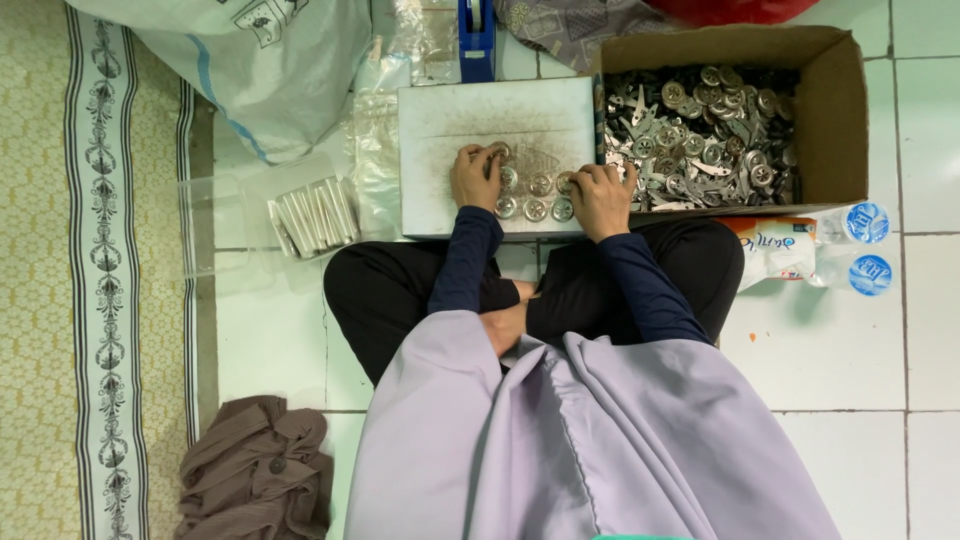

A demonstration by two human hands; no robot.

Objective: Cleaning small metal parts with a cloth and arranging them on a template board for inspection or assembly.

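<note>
I sit cross-legged on a tiled floor with a worn white board (440, 130) in front of my knees. Several small round metal discs (535, 208) lie in rows on the board near its front edge. My left hand (476, 176) rests on the board, fingers curled around a disc at the left end of the rows. My right hand (601, 198) sits at the board's right edge, fingers closed on the discs there. A cardboard box (835, 110) just to the right holds a heap of metal discs and flat metal parts (700, 130).
A clear lidded tray with white sticks (315, 215) lies left of the board. Clear plastic bags (375, 150), a large white sack (250, 60) and a blue tape dispenser (477, 40) sit behind. Two sealed water cups (868, 250) lie at right. Brown cloth (255, 465) and a patterned mat (40, 280) at left.
</note>
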